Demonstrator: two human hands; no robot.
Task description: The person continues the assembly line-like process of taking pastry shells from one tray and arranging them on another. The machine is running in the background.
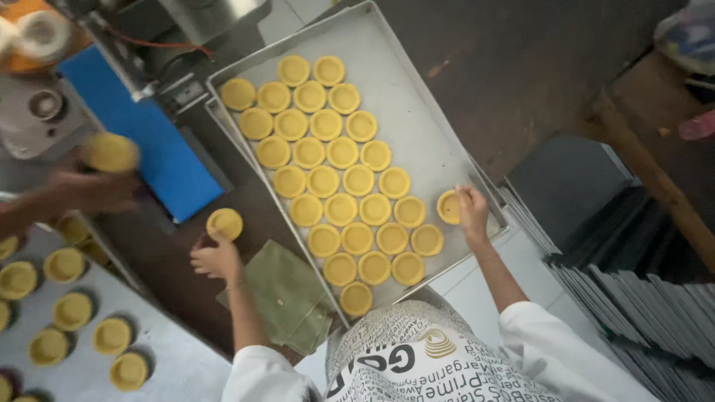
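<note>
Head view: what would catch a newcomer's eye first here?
The metal tray at centre, filled with rows of round yellow dough discs, stands out first. The right hand holds one disc at the tray's right edge, while the left hand lifts another yellow disc beside the blue belt. At far left, another person's blurred hand works above a tray of tart shells.
</note>
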